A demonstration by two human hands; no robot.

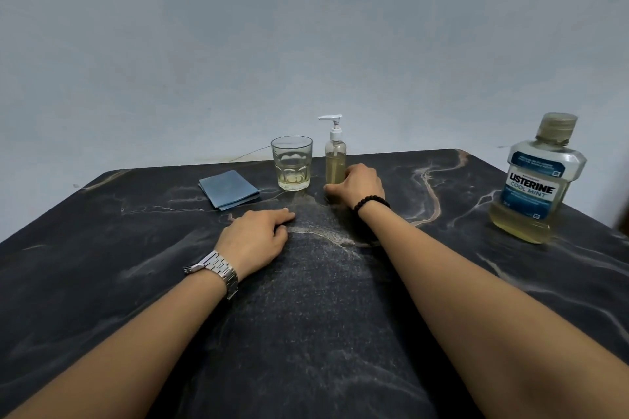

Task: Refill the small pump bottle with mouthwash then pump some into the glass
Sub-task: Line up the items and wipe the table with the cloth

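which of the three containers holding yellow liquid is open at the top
The glass: it has a bare rim, while the pump bottle wears its pump and the mouthwash bottle its cap.

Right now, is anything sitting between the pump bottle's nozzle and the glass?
Nothing visible does. The pump bottle stands just right of the glass with bare table between them, nozzle pointing left toward it. The right hand is at the bottle's base; the folded blue cloth lies left of the glass.

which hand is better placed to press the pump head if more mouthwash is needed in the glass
Right. The right hand already rests at the base of the small clear pump bottle, whose white nozzle points toward the faceted glass tumbler. The left hand lies flat on the dark marble table, nearer the person.
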